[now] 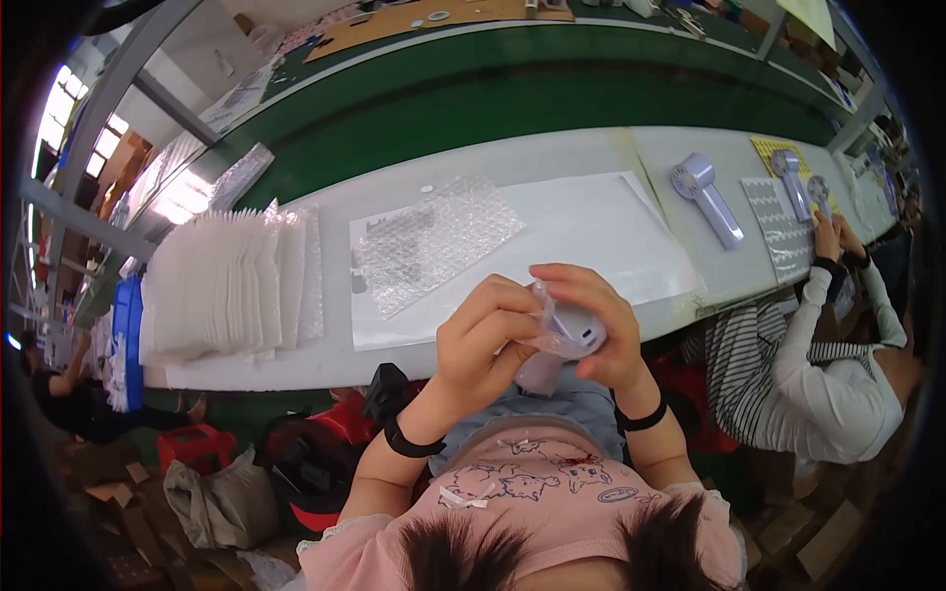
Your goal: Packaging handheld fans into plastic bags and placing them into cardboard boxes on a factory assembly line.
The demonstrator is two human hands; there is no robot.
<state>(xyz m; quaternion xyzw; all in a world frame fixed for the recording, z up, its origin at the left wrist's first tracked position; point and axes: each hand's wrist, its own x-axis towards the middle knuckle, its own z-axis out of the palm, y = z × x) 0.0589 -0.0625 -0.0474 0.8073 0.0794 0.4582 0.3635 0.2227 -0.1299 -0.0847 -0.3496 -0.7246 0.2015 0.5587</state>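
Over the table's front edge, both my hands hold a pale lavender handheld fan (581, 333), mostly hidden by fingers and a thin translucent plastic bag (540, 372). My left hand (488, 335) is closed, its fingers pinching the bag's film. My right hand (606, 310) curls around the fan's far and right side, thumb below it. A small dark slot shows on the fan's end. Just beyond my hands, a sheet of bubble wrap (439, 241) lies on a white sheet (591, 222).
A thick row of bubble-wrap pouches (227, 281) stands at the left, beside a blue bin (128, 330). Another lavender fan (705, 197) lies at the right. Farther right, a co-worker's hands (836, 236) hold a fan near a sticker sheet (778, 227). A green belt (473, 94) runs behind.
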